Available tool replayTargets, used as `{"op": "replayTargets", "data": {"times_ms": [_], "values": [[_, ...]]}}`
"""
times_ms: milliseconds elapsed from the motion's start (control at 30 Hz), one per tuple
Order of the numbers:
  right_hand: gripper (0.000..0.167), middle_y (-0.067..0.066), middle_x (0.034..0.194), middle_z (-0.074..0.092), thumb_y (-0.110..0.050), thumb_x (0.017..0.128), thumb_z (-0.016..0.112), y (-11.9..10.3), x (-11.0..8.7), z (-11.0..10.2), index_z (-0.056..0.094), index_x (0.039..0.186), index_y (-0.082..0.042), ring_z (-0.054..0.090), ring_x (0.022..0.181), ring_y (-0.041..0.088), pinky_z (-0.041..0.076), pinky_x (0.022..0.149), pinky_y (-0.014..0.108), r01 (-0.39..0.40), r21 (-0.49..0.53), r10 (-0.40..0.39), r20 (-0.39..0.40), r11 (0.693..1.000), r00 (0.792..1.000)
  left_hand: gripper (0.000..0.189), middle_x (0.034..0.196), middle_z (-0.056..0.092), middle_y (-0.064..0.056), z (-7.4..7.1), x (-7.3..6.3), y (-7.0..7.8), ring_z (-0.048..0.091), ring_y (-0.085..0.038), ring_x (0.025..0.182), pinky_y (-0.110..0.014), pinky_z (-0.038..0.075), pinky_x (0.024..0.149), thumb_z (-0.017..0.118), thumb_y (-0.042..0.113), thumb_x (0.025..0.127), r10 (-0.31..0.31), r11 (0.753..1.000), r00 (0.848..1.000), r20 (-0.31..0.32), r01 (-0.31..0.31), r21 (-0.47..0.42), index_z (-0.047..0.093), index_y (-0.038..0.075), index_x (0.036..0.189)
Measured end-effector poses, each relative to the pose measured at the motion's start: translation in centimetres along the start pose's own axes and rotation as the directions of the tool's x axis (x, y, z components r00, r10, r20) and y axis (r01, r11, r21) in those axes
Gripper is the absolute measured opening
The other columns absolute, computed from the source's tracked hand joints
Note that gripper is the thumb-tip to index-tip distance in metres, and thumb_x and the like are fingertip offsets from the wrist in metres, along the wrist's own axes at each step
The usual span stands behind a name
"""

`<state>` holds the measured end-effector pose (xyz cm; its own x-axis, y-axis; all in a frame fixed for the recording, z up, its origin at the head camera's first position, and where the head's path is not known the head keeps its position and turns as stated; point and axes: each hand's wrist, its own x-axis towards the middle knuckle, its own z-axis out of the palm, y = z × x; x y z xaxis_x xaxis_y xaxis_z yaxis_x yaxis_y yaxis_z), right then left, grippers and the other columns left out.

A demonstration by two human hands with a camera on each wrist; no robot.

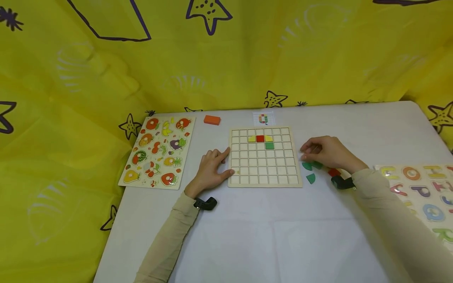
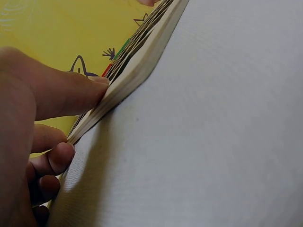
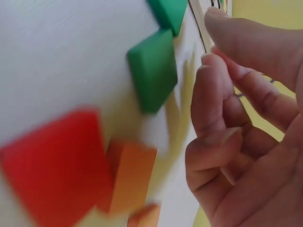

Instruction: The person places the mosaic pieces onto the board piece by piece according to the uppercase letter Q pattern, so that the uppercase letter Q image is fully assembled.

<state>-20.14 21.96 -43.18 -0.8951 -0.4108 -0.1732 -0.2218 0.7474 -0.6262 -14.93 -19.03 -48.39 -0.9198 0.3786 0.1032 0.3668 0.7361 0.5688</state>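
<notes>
A wooden grid board [image 1: 265,185] lies flat. Near its upper middle are a red square [image 1: 260,138], two yellow pieces [image 1: 269,138] with a curved side, and a green square [image 1: 269,146]. My left hand [image 1: 209,169] touches the board's left edge, thumb and index finger spread apart; in the left wrist view the thumb presses on the rim. Beyond the right edge hovers my right hand [image 1: 330,151], fingers loosely bent, nothing visible between them. Close below it lie green quarter-round pieces [image 1: 311,178] and a red piece [image 1: 334,172]. An orange piece [image 3: 135,175] shows in the right wrist view.
A small card [image 1: 263,118] with a coloured square-and-curve pattern lies behind the board. An orange block [image 1: 212,120] is at the back left. A fruit puzzle [image 1: 185,151] sits on the left, a letter puzzle [image 1: 422,177] at the right. Yellow cloth [image 1: 219,70] hangs behind the table.
</notes>
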Motion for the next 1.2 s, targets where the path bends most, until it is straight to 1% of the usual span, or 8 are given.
{"op": "replayTargets", "data": {"times_ms": [233,367,533,633,867,1000,1100,1200], "values": [[0.036,0.002,0.096,0.074,-0.024,0.088,0.089,0.9,-1.9,-0.7,0.076,0.112,-0.001,0.060,0.083,0.016,0.048,0.070,0.022,-0.011,-0.063,0.013,0.029,0.998,1.000,0.079,0.100,0.052,-0.008,-0.1,-0.2,-0.2,0.040,-0.025,0.093,-0.039,0.027,0.086,0.078,0.032,0.092,-0.006,1.000,1.000,-0.005,0.006,-0.003,0.046,0.004,0.160],[0.035,0.002,0.095,0.073,-0.021,0.087,0.089,0.9,-2.5,-0.6,0.076,0.112,-0.001,0.060,0.080,0.014,0.048,0.068,0.023,0.008,-0.088,-0.006,0.030,0.996,1.000,0.079,0.100,0.052,-0.008,-0.1,-0.3,-0.3,0.040,-0.025,0.093,-0.040,0.027,0.087,0.078,0.031,0.092,-0.011,1.000,1.000,-0.008,0.011,-0.001,0.046,0.004,0.160],[0.027,0.000,0.089,0.073,-0.018,0.086,0.089,0.6,-2.7,-0.5,0.075,0.103,-0.001,0.059,0.076,0.012,0.047,0.067,0.025,0.046,-0.116,-0.044,0.018,0.992,0.999,0.080,0.101,0.053,-0.009,-0.3,-0.2,-0.2,0.040,-0.025,0.093,-0.040,0.027,0.087,0.078,0.032,0.092,-0.005,1.000,1.000,-0.008,0.005,-0.002,0.046,0.004,0.160],[0.026,0.000,0.087,0.072,-0.017,0.086,0.089,0.4,-2.6,-0.5,0.073,0.100,-0.002,0.060,0.078,0.014,0.048,0.069,0.025,0.040,-0.117,-0.037,0.029,0.992,0.999,0.080,0.101,0.053,-0.008,-0.3,-0.2,-0.2,0.040,-0.025,0.093,-0.039,0.027,0.087,0.078,0.032,0.092,-0.002,1.000,1.000,-0.007,0.002,0.000,0.046,0.004,0.160],[0.026,0.003,0.089,0.069,-0.016,0.091,0.085,0.6,-2.5,-0.5,0.065,0.103,-0.004,0.060,0.081,0.015,0.048,0.072,0.027,0.035,-0.104,-0.031,0.042,0.994,0.999,0.080,0.101,0.053,-0.008,-0.2,0.0,-0.2,0.040,-0.024,0.092,-0.039,0.027,0.086,0.078,0.032,0.093,0.010,1.000,1.000,-0.009,-0.010,0.003,0.046,0.004,0.160],[0.021,0.003,0.084,0.066,-0.010,0.095,0.079,0.7,-2.4,-0.4,0.063,0.108,-0.008,0.056,0.075,0.017,0.045,0.069,0.029,0.047,-0.078,-0.047,0.004,0.996,0.999,0.080,0.101,0.053,-0.008,-0.1,0.0,-0.2,0.041,-0.024,0.092,-0.039,0.027,0.086,0.079,0.032,0.093,0.011,1.000,1.000,-0.006,-0.011,0.009,0.046,0.004,0.160],[0.016,0.005,0.083,0.067,-0.010,0.096,0.077,0.6,-2.2,-0.2,0.065,0.108,-0.010,0.056,0.074,0.019,0.044,0.067,0.029,0.038,-0.049,-0.042,-0.067,0.998,0.997,0.079,0.100,0.053,-0.008,-0.1,0.0,0.0,0.041,-0.025,0.093,-0.039,0.028,0.086,0.079,0.032,0.092,0.008,1.000,1.000,-0.009,-0.008,0.001,0.047,0.004,0.159],[0.013,0.006,0.087,0.072,-0.013,0.095,0.080,0.4,-1.9,0.1,0.072,0.105,-0.011,0.061,0.077,0.018,0.046,0.068,0.024,0.029,-0.024,-0.033,-0.157,0.999,0.987,0.079,0.100,0.053,-0.009,-0.1,0.0,0.1,0.041,-0.026,0.093,-0.041,0.029,0.087,0.079,0.031,0.091,0.005,1.000,1.000,-0.012,-0.005,-0.008,0.048,0.004,0.159]]}}
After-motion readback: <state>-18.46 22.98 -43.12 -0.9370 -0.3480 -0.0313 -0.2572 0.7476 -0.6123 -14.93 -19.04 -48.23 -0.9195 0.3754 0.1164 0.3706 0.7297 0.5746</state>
